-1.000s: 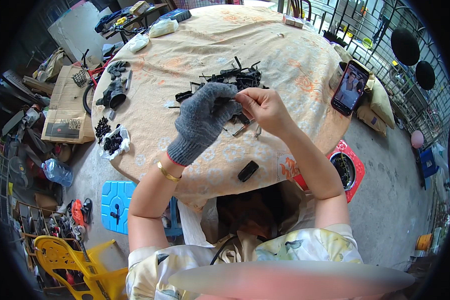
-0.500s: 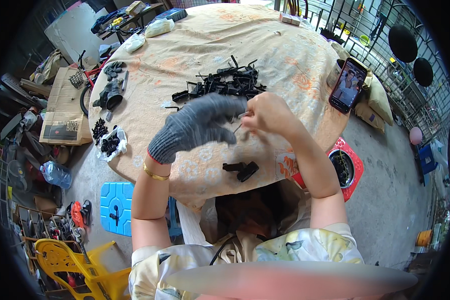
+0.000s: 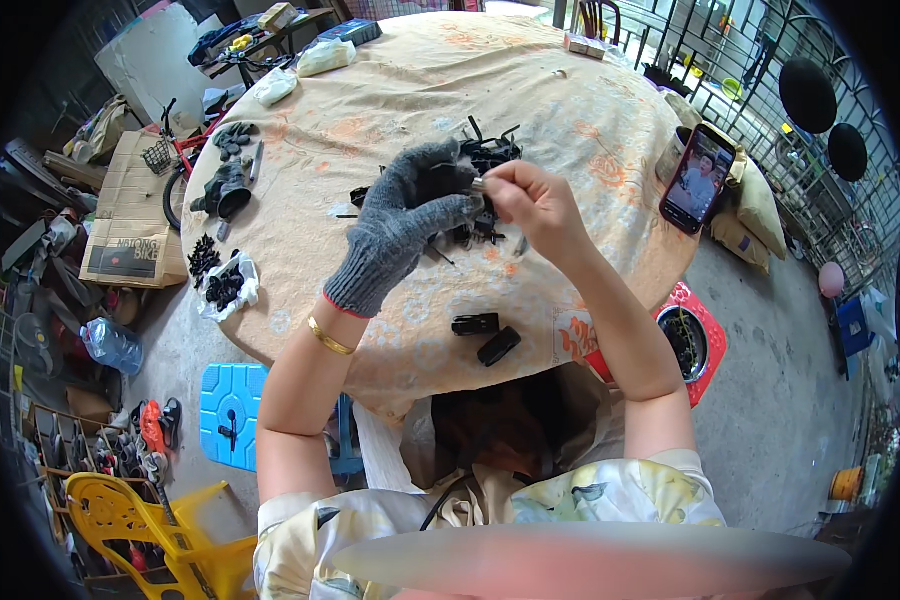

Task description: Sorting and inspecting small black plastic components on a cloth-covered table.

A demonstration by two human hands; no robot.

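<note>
My left hand [image 3: 395, 228], in a grey knit glove, is curled over the near side of a heap of black plastic parts [image 3: 490, 150]. Its fingertips meet those of my bare right hand [image 3: 536, 205]. Between them shows a small silvery piece [image 3: 478, 186], pinched by the right thumb and forefinger. What the gloved fingers grip is lost against the dark heap behind. Closer to me on the cloth lie two black blocky parts [image 3: 475, 324], side by side.
A patterned cloth [image 3: 610, 110] covers the round table. At left are dark gloves [image 3: 226, 190], a silvery rod [image 3: 257, 160] and a white bag of small black pieces [image 3: 228, 287]. A phone [image 3: 697, 178] stands at right. A blue stool [image 3: 232, 415] and yellow chair [image 3: 150, 530] are below.
Both hands have moved up the table, farther from me, and the left hand's motion blur has gone. The left fingers have curled in more. The near black parts look slightly farther apart.
</note>
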